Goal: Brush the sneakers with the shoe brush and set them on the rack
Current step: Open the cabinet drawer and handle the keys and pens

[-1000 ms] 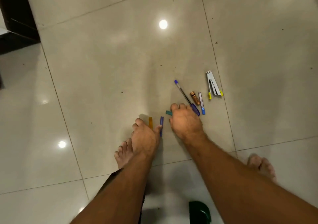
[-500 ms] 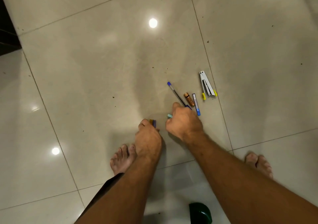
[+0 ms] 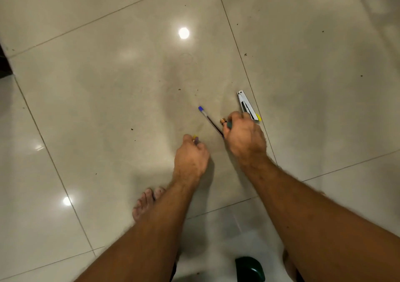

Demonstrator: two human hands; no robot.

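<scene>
No sneakers, shoe brush or rack show in the head view. My left hand point(image 3: 190, 158) is low over the glossy tiled floor, its curled fingers pinching small yellow and purple pieces point(image 3: 196, 139). My right hand point(image 3: 244, 136) is further right, fingers curled around a small teal piece point(image 3: 229, 125) and reaching over a copper-coloured battery point(image 3: 223, 121). A blue-capped pen point(image 3: 207, 117) lies on the floor just left of that hand. A white stapler point(image 3: 246, 106) with a yellow tip lies just beyond its fingertips.
My bare left foot point(image 3: 145, 203) stands on the tile below the left hand. A dark green object point(image 3: 249, 268) sits at the bottom edge between my arms. Dark furniture point(image 3: 3, 65) borders the far left. Specks of dirt dot the floor.
My right hand has moved right, over the battery and the small blue stick, toward the stapler, carrying the teal piece. My left hand has lifted the yellow and purple pieces off the floor.
</scene>
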